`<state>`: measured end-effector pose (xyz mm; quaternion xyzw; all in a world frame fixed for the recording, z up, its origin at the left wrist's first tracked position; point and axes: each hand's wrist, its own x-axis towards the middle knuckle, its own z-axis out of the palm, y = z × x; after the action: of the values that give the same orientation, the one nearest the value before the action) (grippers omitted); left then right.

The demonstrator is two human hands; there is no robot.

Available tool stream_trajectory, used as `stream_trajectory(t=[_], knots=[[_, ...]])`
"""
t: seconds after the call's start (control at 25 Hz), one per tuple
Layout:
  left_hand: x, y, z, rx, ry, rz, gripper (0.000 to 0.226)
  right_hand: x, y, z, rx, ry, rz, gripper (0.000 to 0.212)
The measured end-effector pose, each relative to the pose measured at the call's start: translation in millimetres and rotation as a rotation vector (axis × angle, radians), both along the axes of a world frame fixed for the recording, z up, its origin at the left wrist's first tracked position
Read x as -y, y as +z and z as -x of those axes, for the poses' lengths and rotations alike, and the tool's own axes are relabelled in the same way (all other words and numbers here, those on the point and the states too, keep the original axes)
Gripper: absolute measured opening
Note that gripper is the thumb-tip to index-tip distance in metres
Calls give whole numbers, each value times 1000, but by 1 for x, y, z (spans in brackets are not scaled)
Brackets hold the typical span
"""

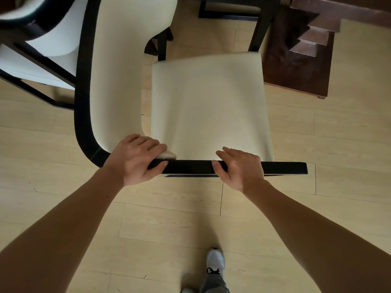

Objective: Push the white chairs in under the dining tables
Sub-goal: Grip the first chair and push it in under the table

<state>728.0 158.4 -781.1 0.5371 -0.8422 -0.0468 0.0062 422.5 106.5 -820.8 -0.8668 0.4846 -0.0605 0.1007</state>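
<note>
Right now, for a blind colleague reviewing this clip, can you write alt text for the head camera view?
Seen from above, a person's left hand and right hand grip the black top rail of a cream-cushioned, black-framed chair. Its seat points toward dark table legs on a pale wood plank floor.

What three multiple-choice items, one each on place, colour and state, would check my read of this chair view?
1. Where is the right hand? A on the floor; B on the black top rail; C on a table top.
2. The seat is: A red; B cream white; C blue.
3. The left hand is: A hanging free; B flat on the floor; C curled round the rail.
Key: B, its fingers lie over the rail; B, the seat is pale; C, thumb and fingers clamp the rail.
</note>
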Motion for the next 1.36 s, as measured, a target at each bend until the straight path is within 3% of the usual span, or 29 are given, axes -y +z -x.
stream_trajectory(t=[0.68,1.36], knots=[[103,-1,-51,4,-32,-24,47,87,-7,-45,-30,-43,-52,62],[221,0,-107,47,-64,-149,53,178,-17,-98,50,-168,99,52]])
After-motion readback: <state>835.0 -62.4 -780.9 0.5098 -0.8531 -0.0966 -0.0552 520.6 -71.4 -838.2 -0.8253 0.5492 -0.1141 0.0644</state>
